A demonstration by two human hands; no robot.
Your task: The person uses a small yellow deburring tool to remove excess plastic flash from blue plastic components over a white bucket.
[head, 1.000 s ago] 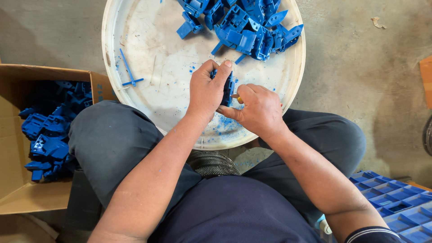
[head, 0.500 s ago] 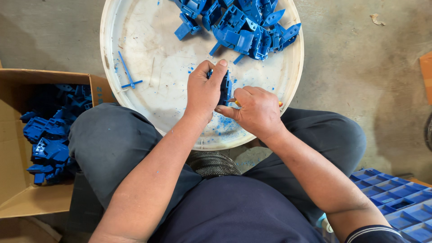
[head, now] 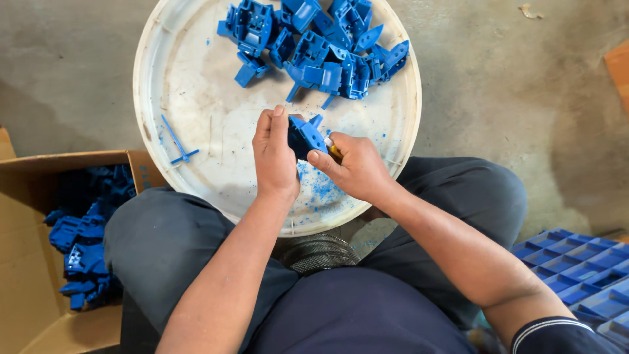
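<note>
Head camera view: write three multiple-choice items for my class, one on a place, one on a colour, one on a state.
1. Where is the cardboard box?
A. left of the person's knee
B. on the round tray
C. behind the tray

2. What colour is the plastic part held over the round tray?
A. red
B. blue
C. green

3. How is that part held?
A. lying loose
B. between left hand and right hand
C. by one hand

Key: 1 A, the box sits at the picture's left edge; 2 B, it matches the blue pile; 3 B, both hands' fingers grip it.
</note>
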